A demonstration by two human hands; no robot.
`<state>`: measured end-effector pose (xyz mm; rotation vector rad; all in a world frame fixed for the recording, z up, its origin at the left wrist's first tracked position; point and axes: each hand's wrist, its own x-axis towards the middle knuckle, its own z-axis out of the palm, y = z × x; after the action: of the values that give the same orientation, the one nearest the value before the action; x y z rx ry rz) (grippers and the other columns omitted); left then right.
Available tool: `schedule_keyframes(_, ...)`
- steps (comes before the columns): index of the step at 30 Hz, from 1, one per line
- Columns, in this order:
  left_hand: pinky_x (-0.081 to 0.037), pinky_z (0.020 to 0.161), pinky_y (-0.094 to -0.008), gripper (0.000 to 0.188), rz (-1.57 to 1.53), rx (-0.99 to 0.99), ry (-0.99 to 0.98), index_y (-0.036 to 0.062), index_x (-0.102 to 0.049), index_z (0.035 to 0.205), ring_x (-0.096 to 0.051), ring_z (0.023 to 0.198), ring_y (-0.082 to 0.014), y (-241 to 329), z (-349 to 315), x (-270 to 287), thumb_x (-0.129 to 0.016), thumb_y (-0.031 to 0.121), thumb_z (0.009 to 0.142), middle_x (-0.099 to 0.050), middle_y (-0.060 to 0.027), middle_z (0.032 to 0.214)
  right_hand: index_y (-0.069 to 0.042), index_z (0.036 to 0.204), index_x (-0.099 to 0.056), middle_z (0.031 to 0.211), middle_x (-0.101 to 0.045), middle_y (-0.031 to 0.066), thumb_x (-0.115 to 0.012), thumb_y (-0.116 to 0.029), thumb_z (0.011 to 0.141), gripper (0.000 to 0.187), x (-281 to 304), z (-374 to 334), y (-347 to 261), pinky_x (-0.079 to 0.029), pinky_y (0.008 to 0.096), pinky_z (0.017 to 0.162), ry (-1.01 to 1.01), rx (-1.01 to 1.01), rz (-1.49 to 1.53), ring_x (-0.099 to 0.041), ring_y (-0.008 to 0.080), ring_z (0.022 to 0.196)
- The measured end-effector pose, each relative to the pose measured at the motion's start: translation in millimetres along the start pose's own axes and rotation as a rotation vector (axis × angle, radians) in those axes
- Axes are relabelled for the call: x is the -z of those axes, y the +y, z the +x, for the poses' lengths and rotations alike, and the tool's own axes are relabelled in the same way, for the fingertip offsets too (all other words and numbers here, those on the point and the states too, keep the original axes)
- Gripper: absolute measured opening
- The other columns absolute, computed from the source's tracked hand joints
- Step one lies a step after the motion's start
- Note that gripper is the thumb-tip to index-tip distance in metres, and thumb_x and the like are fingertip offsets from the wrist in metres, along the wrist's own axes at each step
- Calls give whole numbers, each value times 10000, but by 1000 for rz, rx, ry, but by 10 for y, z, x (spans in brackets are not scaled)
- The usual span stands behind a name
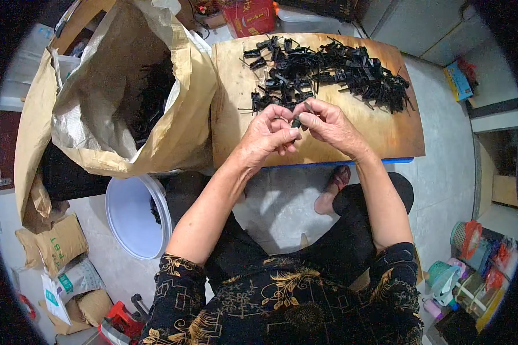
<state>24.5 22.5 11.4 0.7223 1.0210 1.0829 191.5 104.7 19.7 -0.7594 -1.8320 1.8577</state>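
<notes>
My left hand (pixel 269 133) and my right hand (pixel 332 126) meet above the near edge of a wooden board (pixel 229 72). Between their fingertips is a small black plastic part (pixel 296 122), pinched from both sides. Its exact shape is mostly covered by the fingers. Just beyond my hands, a loose heap of black plastic parts (pixel 357 69) with thin sticking-out stems spreads over the far and right side of the board.
Left of the board stands a large open paper sack (pixel 184 129) with black parts inside. Below it is a white bucket (pixel 131 221) holding a few dark pieces. Filled bags (pixel 63 244) lie at lower left; baskets and bags (pixel 452 282) crowd the lower right.
</notes>
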Motion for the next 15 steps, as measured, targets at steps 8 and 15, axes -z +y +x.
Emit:
schedule_keyframes(8,-489,540,-208,392,113,-109,148,50,-465,1186,-586,607,-108,24,26,-41,-609,119,829,-585,-46,772,-75,1160,-490,620,-414,-52,-391,-374,946,381,-142,-22,142,-258,169,416,166,-66,74,-319,16,483)
schedule_keyframes(15,-488,536,-214,315,267,-169,215,42,-508,1152,-576,595,-98,-55,99,-34,-578,86,849,-573,-35,714,-58,1261,-406,614,-414,-59,-392,-327,952,410,-301,28,229,-267,172,418,147,-54,72,-348,21,495)
